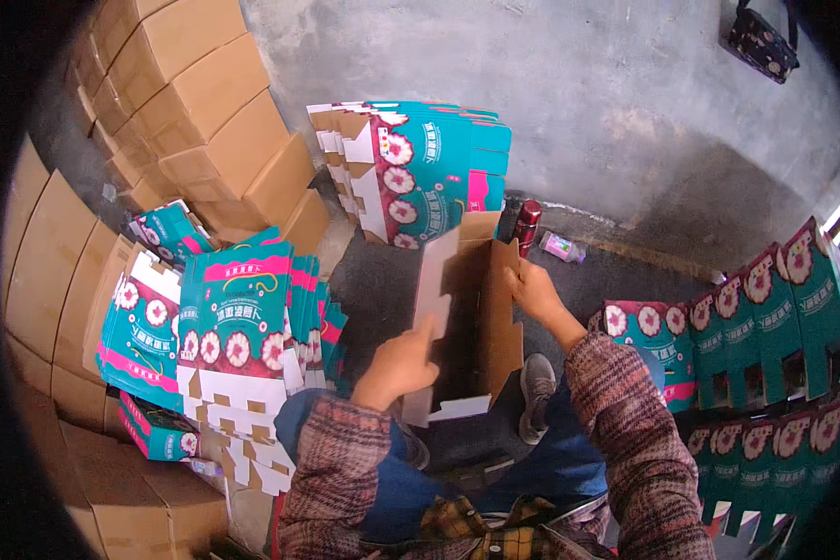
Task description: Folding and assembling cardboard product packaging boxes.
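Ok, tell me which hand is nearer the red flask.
Right. The right hand holds the box just below the flask in the picture; the left hand is farther off, lower and leftward.

I see pale characters (236, 315) on the teal carton sheets (243, 336), left; likewise on the far stack (439, 173) and the right-hand row (763, 322).

I can see fuzzy plaid sleeves (625, 411) in dusty pink and black, yellow-and-black checked cloth (509, 543) at the waist, blue trousers (569, 471) and grey shoes (538, 385); left hand (399, 367) and right hand (539, 291) are bare.
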Demonstrator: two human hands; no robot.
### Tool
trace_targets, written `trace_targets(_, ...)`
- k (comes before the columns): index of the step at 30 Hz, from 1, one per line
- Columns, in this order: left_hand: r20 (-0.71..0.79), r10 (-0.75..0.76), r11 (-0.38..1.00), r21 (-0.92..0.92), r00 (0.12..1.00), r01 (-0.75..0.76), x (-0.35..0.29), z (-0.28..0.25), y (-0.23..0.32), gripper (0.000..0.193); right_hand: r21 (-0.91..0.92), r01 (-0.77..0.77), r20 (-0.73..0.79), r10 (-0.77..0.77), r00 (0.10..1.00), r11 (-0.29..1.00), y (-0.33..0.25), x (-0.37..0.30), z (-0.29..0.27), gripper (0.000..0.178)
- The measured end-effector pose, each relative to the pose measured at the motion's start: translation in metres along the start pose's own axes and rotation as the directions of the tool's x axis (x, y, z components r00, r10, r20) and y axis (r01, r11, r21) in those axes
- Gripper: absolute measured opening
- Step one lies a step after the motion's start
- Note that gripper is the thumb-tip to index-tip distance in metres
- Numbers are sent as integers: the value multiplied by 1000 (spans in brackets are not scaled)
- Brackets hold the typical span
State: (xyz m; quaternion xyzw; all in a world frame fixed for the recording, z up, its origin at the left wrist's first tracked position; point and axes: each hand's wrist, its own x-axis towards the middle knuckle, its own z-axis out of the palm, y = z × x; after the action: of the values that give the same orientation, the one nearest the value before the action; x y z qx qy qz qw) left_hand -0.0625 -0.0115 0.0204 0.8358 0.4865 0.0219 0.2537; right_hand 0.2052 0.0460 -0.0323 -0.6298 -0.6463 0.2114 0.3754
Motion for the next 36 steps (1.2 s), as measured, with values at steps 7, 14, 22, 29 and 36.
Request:
trace_targets(7, -64, -2, 993, 118, 998, 10, 12, 15, 14, 81, -56, 26, -13, -27, 1000, 998, 8, 2, 2, 28)
trace_targets(14, -130, -5, 990, 137, 992, 23, 17, 24, 10, 83, -376, 465, -147, -547, 824, 802, -89, -42, -31, 38)
trace_targets(22, -72, -41, 976, 212, 997, 55, 21, 26, 15, 80, -64, 743, 685, -512, 519, 666, -115, -139, -39, 14)
trace_targets(29, -185, -136, 830, 514, 973, 214, 26, 66, 22, 83, -67, 864, 642, -641, 420, 499, -122, -162, -30, 9)
trace_targets(36, -360, 52, 912, 397, 932, 102, 11, 68, 10, 72, -202, 815, 707, -495, 505, 543, -123, -155, -26, 9)
